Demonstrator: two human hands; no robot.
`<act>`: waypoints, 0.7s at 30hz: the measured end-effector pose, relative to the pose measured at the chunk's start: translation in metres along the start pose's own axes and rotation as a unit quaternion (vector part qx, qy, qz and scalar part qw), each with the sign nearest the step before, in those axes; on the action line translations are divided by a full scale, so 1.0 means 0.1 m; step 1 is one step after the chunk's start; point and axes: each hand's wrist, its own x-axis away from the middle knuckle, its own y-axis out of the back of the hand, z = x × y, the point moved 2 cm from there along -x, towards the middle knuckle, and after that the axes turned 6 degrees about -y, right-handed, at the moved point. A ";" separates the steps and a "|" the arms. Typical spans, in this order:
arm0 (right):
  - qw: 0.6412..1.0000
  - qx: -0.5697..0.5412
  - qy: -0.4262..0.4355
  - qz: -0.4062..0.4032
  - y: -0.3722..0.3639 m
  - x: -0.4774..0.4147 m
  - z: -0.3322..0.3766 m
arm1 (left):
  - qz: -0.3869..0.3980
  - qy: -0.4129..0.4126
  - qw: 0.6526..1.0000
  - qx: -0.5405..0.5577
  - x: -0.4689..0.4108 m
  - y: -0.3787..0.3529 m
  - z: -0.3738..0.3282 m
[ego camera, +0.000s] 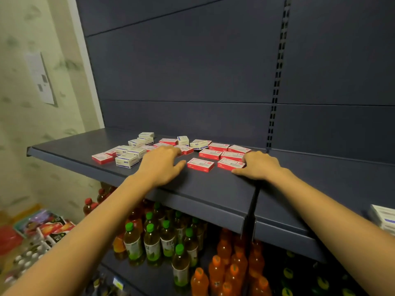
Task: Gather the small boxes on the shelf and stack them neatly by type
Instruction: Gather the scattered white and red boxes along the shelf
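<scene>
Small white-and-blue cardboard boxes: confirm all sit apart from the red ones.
No, one white-and-blue cardboard box stands among the flat red cardboard boxes.

The shelf looks like dark blue-grey painted metal, smooth and matt. The small red boxes and white boxes look like printed cardboard with a slight sheen. The bottles below are glossy clear plastic with smooth caps.
</scene>
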 end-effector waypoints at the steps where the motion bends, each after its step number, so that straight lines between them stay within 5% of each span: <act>1: 1.000 0.012 -0.002 0.006 -0.01 -0.05 0.01 | 0.001 -0.004 1.000 0.011 -0.07 -0.03 0.04; 8: 0.998 0.057 0.005 -0.005 0.13 -0.10 -0.03 | 0.139 -0.073 0.965 0.210 -0.50 -0.20 0.16; 13: 0.998 0.029 -0.031 -0.053 0.31 0.01 -0.17 | 0.243 -0.139 0.930 0.238 -0.72 -0.29 0.18; 21: 0.993 0.000 -0.092 -0.074 0.41 0.41 -0.34 | 0.242 -0.228 0.908 0.256 -0.96 -0.36 0.32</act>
